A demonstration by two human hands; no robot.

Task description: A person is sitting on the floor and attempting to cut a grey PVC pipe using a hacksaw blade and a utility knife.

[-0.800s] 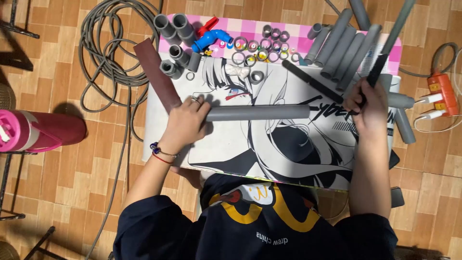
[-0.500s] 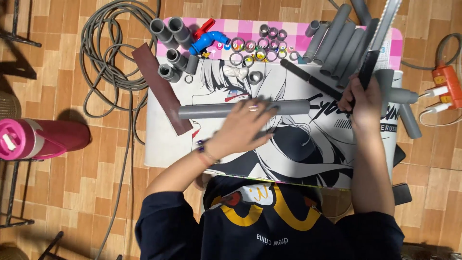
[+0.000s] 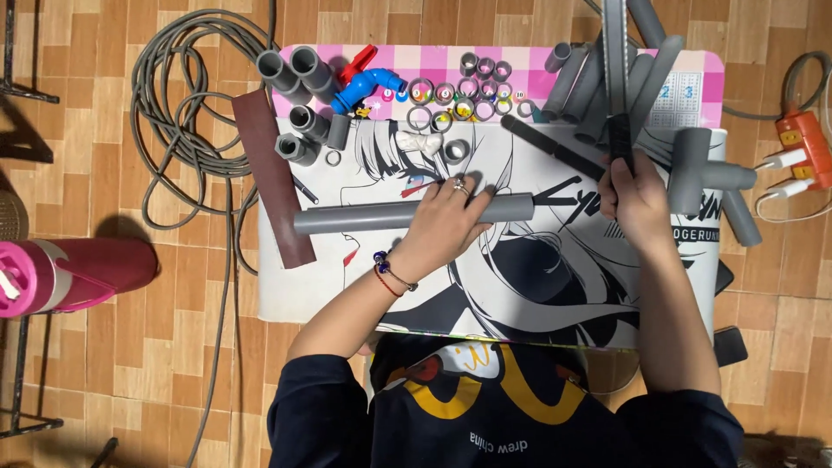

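Note:
A long grey plastic pipe (image 3: pixel 364 217) lies crosswise on a printed mat (image 3: pixel 537 286) with a black-and-white cartoon drawing. My left hand (image 3: pixel 446 224) presses down on the pipe near its right end, fingers spread over it. My right hand (image 3: pixel 637 195) grips the black handle of a hand saw (image 3: pixel 617 78) whose metal blade points away from me, up over the pile of pipes. The saw is off to the right of the pipe, not touching it.
Several grey pipes (image 3: pixel 589 78) are stacked at the top right, with a tee fitting (image 3: pixel 693 169). Short couplings (image 3: pixel 299 74), a blue elbow (image 3: pixel 368 87) and several rings (image 3: pixel 468 91) lie at the top. A brown strip (image 3: pixel 273 178), coiled hose (image 3: pixel 178 104), pink bottle (image 3: pixel 69 273) and orange power strip (image 3: pixel 806 143) surround the mat.
My left hand slid right along the pipe, from its left end to near its right end. My right hand lifted the saw from slanted to nearly upright, pointing away from me.

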